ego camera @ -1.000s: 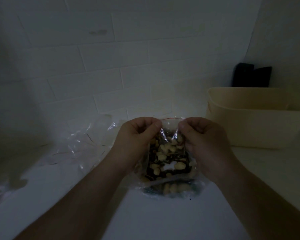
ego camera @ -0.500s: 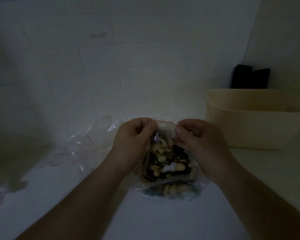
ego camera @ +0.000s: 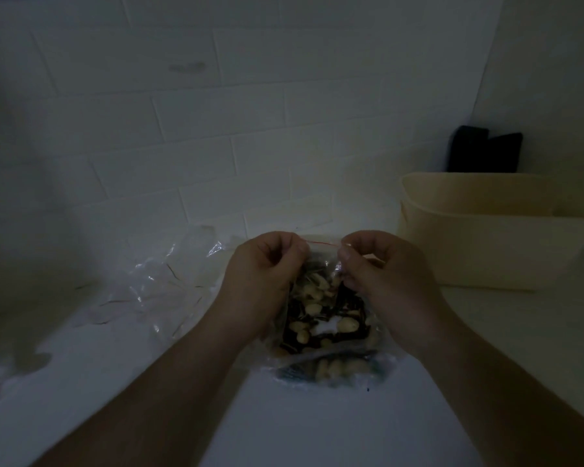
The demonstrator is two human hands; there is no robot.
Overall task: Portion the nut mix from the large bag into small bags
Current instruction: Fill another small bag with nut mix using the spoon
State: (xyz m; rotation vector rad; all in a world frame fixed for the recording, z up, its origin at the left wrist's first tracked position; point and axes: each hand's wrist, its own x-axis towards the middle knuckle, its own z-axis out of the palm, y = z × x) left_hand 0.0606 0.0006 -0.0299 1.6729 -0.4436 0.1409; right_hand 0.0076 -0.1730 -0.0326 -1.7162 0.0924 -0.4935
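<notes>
Small bag [ego camera: 324, 308] of nut mix stands centre-near on the counter, another bag [ego camera: 331, 369] lying under it. Risk: if the red zip strip [ego camera: 321, 243] isn't fully pressed together, nuts could spill. Left hand [ego camera: 267, 281] and right hand [ego camera: 381, 281] both pinch the top edge, fingers curled tight.

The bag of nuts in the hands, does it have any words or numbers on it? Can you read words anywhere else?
No text can be read anywhere.
Small bag, pinched at its top by the left hand and right hand: dark print and a white patch show among the nuts, but too dim and blurred to read.
Beige bin: plain.
Pile of clear bags: no readable marks.
</notes>
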